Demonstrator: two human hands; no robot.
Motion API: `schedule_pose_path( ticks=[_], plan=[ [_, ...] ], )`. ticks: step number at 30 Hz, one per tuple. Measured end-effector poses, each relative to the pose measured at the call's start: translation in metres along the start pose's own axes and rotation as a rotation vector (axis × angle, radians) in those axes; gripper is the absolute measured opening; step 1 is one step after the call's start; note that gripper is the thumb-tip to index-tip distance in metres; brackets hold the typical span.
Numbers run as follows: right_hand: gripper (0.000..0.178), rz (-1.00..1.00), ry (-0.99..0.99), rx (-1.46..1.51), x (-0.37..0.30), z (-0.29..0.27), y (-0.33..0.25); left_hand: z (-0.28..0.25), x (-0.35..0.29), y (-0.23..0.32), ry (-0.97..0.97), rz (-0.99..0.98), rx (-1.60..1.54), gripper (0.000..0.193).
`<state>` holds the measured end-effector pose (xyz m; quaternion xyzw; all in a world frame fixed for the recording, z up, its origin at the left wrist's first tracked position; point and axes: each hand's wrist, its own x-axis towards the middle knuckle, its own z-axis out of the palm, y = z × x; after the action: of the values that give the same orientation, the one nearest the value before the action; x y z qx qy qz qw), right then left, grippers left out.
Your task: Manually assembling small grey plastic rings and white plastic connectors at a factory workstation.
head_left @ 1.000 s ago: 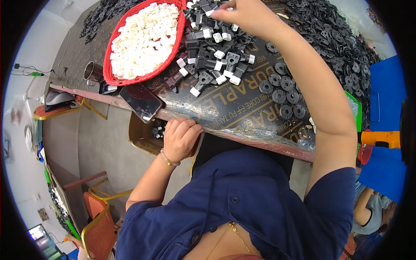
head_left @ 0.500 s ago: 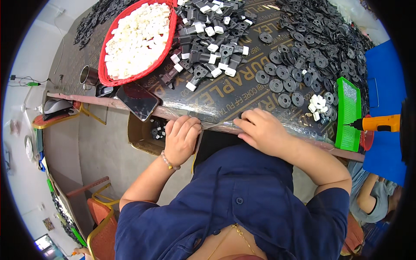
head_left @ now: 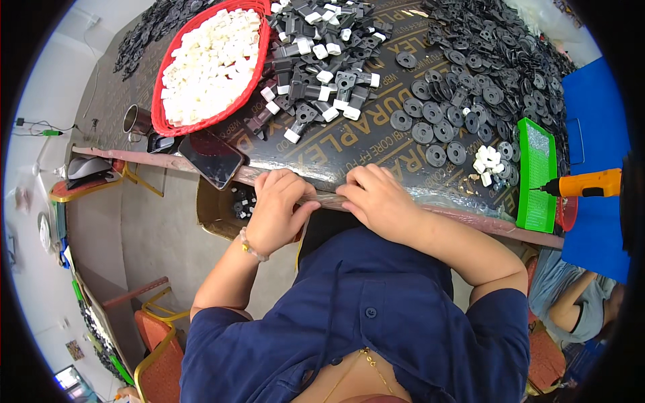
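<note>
My left hand (head_left: 279, 207) is at the front edge of the table (head_left: 329, 168), fingers curled over it and thumb pointing towards the right hand. A short gap away, my right hand (head_left: 379, 201) rests on the same edge, fingertips pressed together. Between them runs a strip of shiny clear film (head_left: 328, 199) along the wrapped edge; both hands seem to pinch it, though my fingers partly hide it. Beyond my hands lies a heap of black plastic parts with white end caps (head_left: 316, 87). To its right are many black round discs (head_left: 437, 131).
A red basket (head_left: 158, 101) holds small white pieces. Beside it are a phone (head_left: 211, 160) and a metal cup (head_left: 138, 119). At right stand a green tray (head_left: 537, 178), white pieces (head_left: 488, 161) and an orange electric screwdriver (head_left: 588, 185). A cardboard box (head_left: 218, 218) sits below the edge.
My right hand has moved left, closer to my left hand. The gap between them, spanned by a thin strip before, is shorter. My left thumb now shows, stretched to the right.
</note>
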<state>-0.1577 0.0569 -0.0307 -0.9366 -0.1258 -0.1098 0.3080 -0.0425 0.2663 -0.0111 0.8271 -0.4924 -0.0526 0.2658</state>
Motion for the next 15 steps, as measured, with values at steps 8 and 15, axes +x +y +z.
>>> schedule_pose_path(
  ticks=[8, 15],
  plan=[
    [0.012, 0.113, -0.079, 0.105, 0.017, -0.003, 0.011, 0.009, 0.009, -0.012, 0.047, -0.032, -0.121, 0.01],
    [0.011, 0.145, -0.013, 0.013, 0.021, 0.001, 0.019, 0.012, 0.031, -0.009, 0.281, -0.065, -0.059, 0.021]
  ],
)
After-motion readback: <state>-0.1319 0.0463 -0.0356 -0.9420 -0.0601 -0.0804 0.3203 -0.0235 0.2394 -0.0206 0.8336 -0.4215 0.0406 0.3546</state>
